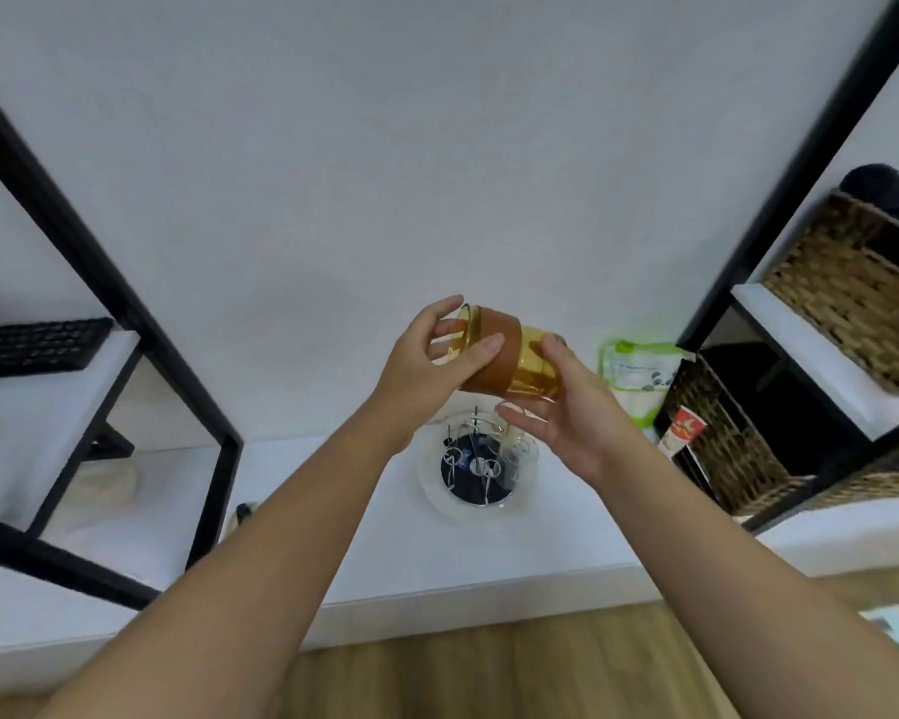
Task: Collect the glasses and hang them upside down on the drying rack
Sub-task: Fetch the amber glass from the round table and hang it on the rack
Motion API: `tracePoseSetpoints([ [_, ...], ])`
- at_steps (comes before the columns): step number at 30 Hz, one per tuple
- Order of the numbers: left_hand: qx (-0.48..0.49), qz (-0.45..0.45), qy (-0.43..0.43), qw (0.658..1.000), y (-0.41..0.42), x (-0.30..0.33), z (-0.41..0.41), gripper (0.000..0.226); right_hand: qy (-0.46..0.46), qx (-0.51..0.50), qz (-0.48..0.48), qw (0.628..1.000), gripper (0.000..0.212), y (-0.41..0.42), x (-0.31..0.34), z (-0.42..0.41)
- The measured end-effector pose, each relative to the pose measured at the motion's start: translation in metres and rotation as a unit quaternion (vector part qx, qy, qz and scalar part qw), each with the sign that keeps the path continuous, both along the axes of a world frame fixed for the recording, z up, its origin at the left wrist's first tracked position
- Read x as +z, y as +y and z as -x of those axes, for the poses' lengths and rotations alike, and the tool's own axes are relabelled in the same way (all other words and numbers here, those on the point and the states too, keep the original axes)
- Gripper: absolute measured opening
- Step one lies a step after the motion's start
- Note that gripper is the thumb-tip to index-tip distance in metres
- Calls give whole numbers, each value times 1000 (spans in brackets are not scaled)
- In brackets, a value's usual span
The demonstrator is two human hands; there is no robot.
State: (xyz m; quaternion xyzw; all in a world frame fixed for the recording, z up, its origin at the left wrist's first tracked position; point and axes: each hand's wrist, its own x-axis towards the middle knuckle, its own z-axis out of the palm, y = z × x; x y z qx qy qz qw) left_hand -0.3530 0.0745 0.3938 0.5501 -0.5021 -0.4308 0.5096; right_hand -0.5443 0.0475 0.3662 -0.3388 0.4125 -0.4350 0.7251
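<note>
Nearest, floor: wood-grain boards (489, 661) along the bottom edge, partly covered by both forearms; a pale blue-white item at the right edge is cut off and cannot be identified.
Left hand: the left hand (426, 365) is closed around the amber glass (509, 355), thumb across its brown band, fingers at the rim end.
Right hand: the right hand (567, 407) cups the glass from the base end, fingers loosely spread; how firmly it grips cannot be told.
Task thing: the amber glass is held in the air on its side, tilted, above the drying rack; its far side is hidden by the hands.
Surface: a white surface (333, 516) runs across the view below the hands.
Drying rack: the drying rack (476, 469) stands on the surface, wire prongs over a dark round base within a pale round tray; blurred, and its upper right part is hidden by the right hand.
Clear glass: something transparent sits on the rack's right side (520, 456), too faint to tell its shape.
Left side: a black frame shelf (125, 313) carries a dark keyboard (37, 345), cut off by the edge.
Right side: a green-and-white packet (639, 376) leans by the wall, beside a wicker basket (722, 438) with a red-printed paper cup (683, 428); a second basket (852, 288) sits on the shelf above.
Farthest: a plain white wall (437, 147).
</note>
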Motion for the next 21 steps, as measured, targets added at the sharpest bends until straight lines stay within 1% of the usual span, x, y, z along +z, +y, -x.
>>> tracePoseSetpoints([
  [1,-13,-6,-8,1000,-2,-13,-3,81,32,-6,8,999,23,-1,-9,3],
  [4,-51,-24,-51,997,-8,-55,-7,77,118,-23,41,992,31,-7,-38,12],
  [6,-67,-32,-94,993,-16,-84,-8,75,154,-38,53,986,36,-14,-56,18],
  [9,-84,-30,-177,980,-25,-128,-7,82,224,-33,90,970,41,-27,-86,27],
  [12,-65,-17,-250,966,-31,-171,-3,91,316,-11,150,937,49,-42,-118,32],
  [15,-44,1,-296,954,-33,-212,10,95,392,30,201,897,63,-56,-148,33],
  [18,-13,11,-304,952,-35,-252,26,98,459,69,244,851,78,-65,-175,31],
  [21,42,7,-286,957,-37,-289,41,101,513,94,298,799,82,-73,-199,25],
])
